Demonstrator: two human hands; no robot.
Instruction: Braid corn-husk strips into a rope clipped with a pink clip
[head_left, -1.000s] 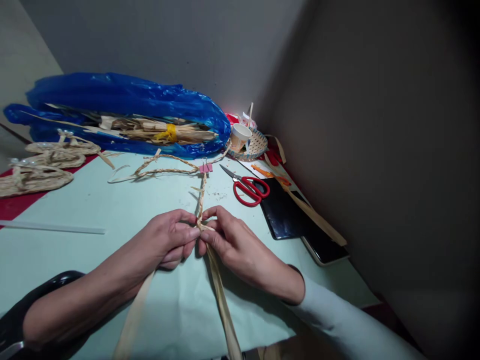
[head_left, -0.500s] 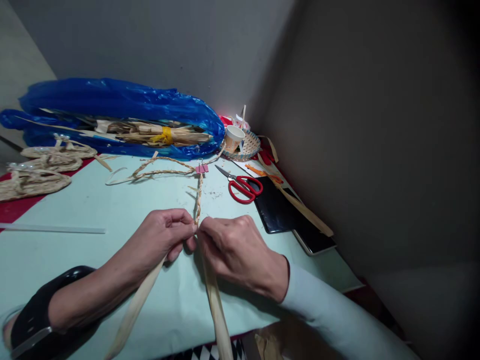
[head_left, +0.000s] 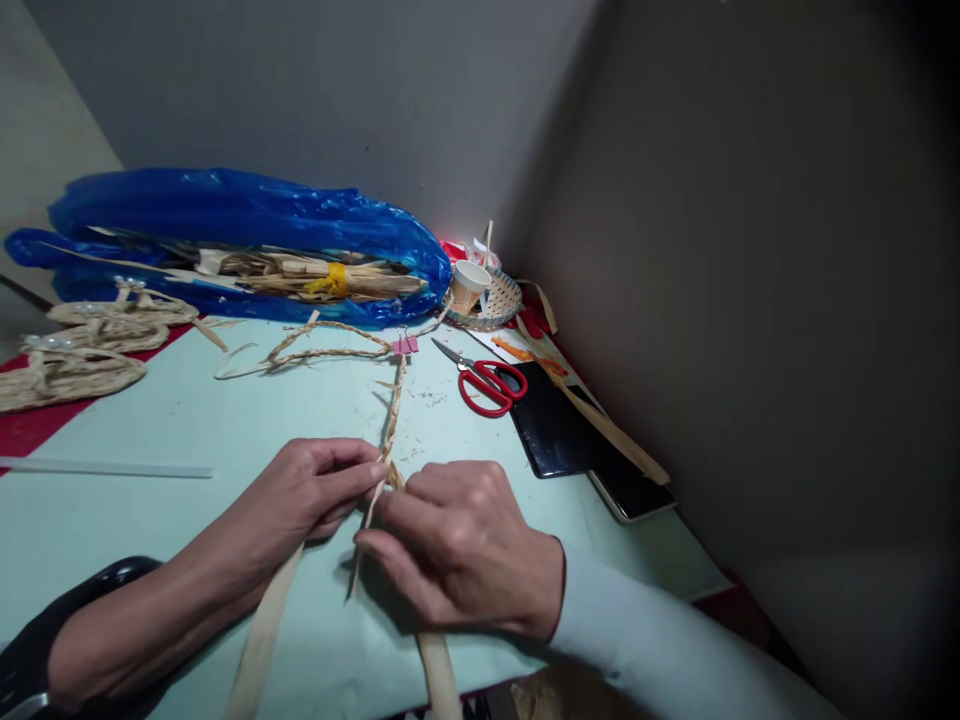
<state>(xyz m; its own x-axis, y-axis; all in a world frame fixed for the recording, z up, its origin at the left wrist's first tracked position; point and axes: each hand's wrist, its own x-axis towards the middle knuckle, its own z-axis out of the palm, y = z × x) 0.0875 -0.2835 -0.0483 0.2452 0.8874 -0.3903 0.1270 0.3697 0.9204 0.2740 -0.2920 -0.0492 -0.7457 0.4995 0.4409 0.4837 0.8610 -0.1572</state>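
Observation:
A thin braid of dried plant strips (head_left: 394,410) runs toward me from a pink binder clip (head_left: 405,345). At the braid's near end my left hand (head_left: 326,490) pinches it between thumb and fingertips. Close on the right, my right hand (head_left: 457,545) is curled around strands just below that pinch; its inner fingers are partly hidden. One pale flat strip (head_left: 266,635) trails from under the left hand, and another wide strip (head_left: 439,670) hangs below the right. A thin strand end (head_left: 355,570) pokes out between the two hands.
Red-handled scissors (head_left: 491,388) lie beyond my right hand, beside dark phones (head_left: 551,430). A blue plastic bag (head_left: 247,205) of dried strips lies at the back, near a paper cup (head_left: 470,285) and woven basket (head_left: 506,298). Woven soles (head_left: 75,375) and a white stick (head_left: 112,467) are left.
My right hand has turned and come nearer me, its thumb now lower and extended. A thin strand end now shows between the hands. My left hand keeps its pinch on the braid.

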